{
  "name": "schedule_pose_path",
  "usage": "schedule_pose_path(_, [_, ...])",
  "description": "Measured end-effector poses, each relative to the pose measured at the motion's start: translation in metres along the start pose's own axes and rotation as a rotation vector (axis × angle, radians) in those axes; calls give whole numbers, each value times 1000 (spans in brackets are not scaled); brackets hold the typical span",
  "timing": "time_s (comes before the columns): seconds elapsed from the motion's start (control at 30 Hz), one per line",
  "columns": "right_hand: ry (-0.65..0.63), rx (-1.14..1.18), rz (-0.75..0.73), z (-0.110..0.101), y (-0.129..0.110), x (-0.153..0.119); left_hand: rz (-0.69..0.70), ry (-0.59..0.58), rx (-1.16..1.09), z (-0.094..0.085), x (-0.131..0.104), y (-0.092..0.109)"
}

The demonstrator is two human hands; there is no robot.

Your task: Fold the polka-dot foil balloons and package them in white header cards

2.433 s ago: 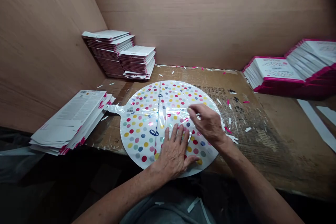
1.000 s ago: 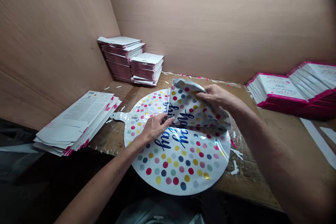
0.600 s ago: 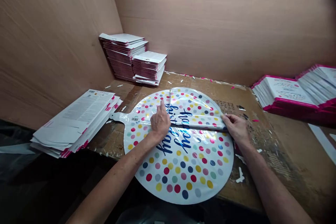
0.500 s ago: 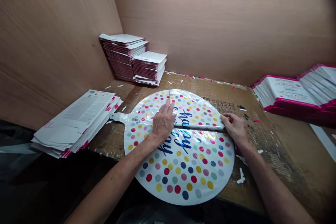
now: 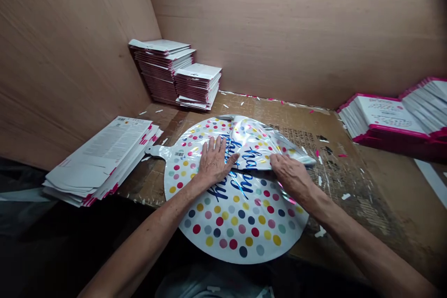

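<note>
A round foil balloon (image 5: 240, 223) with coloured dots and blue lettering lies flat on the cardboard-covered table, its narrow tail pointing left. Spread fingers of my left hand (image 5: 215, 160) press on the balloon near its middle. My right hand (image 5: 289, 172) grips the creased upper part of the foil, fingers closed on it at the right of the lettering. That part is bunched and lifted into a fold, with its silvery underside showing at the right edge.
Stacks of white and pink envelopes (image 5: 197, 86) stand at the back left. Loose printed sleeves (image 5: 101, 156) lie at the left edge. More pink-edged packets (image 5: 389, 116) sit at the right. Paper scraps dot the cardboard (image 5: 349, 172), and wooden panels rise behind and at left.
My right hand has moved left from the balloon's right edge, and the upper foil is now creased and raised. My left hand has shifted slightly, with its fingers more spread.
</note>
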State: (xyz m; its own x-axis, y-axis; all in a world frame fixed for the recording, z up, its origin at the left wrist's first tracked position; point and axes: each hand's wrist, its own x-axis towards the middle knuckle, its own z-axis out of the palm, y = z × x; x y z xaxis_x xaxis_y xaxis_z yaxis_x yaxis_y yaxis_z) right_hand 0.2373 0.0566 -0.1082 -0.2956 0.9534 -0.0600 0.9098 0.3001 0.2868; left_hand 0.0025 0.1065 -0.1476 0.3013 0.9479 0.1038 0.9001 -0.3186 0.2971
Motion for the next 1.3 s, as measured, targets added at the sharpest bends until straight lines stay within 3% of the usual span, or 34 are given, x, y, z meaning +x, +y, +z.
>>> schedule_pose_path(0.13, [-151,46,149,-25,-25,-31,6,10,-69,-11,-4,4])
schedule_pose_path(0.2, [-162,99,176,-39,-44,-35,144,107,-89,-19,-20,13])
schedule_pose_path(0.27, [-103,182,188,-52,-62,-35,368,214,-85,-23,-42,23])
schedule_pose_path(0.3, [-49,256,146,-57,-68,-38,456,250,-88,-23,-54,25])
schedule_pose_path(0.37, [64,455,-89,-59,-71,-48,491,302,-135,-22,-75,22])
schedule_pose_path(0.47, [208,669,-504,-40,-55,-68,359,357,-294,-22,-93,-5])
schedule_pose_path(0.57, [360,611,-476,-6,-41,-67,315,348,-433,-28,-104,-40])
schedule_pose_path(0.67, [385,556,-489,12,-49,-43,322,294,-401,-34,-118,-61])
schedule_pose_path(0.87, [196,715,-555,-6,-71,8,90,306,-168,-28,-143,-65])
schedule_pose_path(0.93, [156,876,-479,-10,-74,23,-4,361,-187,-23,-141,-66])
schedule_pose_path(1.03, [154,1002,-196,-10,-81,44,-143,431,-229,-21,-130,-69])
schedule_pose_path(1.17, [172,701,70,-11,-99,69,-294,475,-174,-21,-120,-67])
schedule_pose_path(1.3, [50,547,101,-16,-112,89,-348,487,-59,-26,-123,-59])
